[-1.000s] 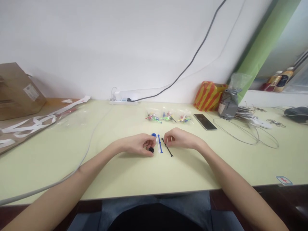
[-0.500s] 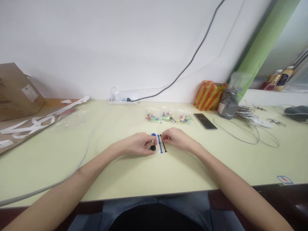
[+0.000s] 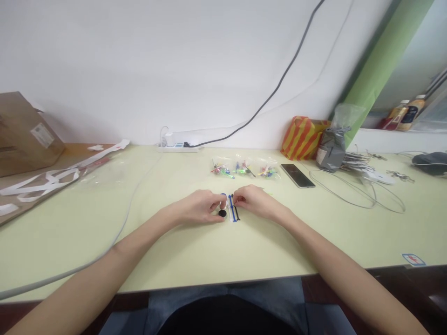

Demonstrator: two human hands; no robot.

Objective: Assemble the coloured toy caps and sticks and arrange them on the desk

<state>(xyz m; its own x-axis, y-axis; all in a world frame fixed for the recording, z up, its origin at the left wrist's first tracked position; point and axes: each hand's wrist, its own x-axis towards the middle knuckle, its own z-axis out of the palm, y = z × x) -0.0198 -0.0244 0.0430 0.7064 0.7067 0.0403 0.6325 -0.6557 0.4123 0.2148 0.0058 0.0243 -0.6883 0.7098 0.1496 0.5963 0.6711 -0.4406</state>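
Note:
My left hand [image 3: 206,207] is closed, with thumb and index finger at a small black round disc [image 3: 222,213] on the tabletop. Just beyond these fingertips a blue round piece [image 3: 223,194] shows in part. To the right of the disc, a thin white rod [image 3: 229,214] and a blue plastic rod [image 3: 232,208] with widened ends lie side by side. My right hand [image 3: 253,199] pinches the upper part of a similar black rod [image 3: 238,213], which lies close along the blue one. Its fingers cover some of that black rod.
Several clear bags of colourful plastic pieces [image 3: 244,169] lie farther back. A phone [image 3: 297,176], a striped bag [image 3: 303,138], a grey bag [image 3: 330,149] and loose cables [image 3: 349,197] are at the right. A power strip [image 3: 178,147] stands by the wall; cardboard [image 3: 24,186] lies left.
The black rod has shifted slightly left, closer to the blue rod, with my right hand. The black disc has tilted a little at my left fingertips.

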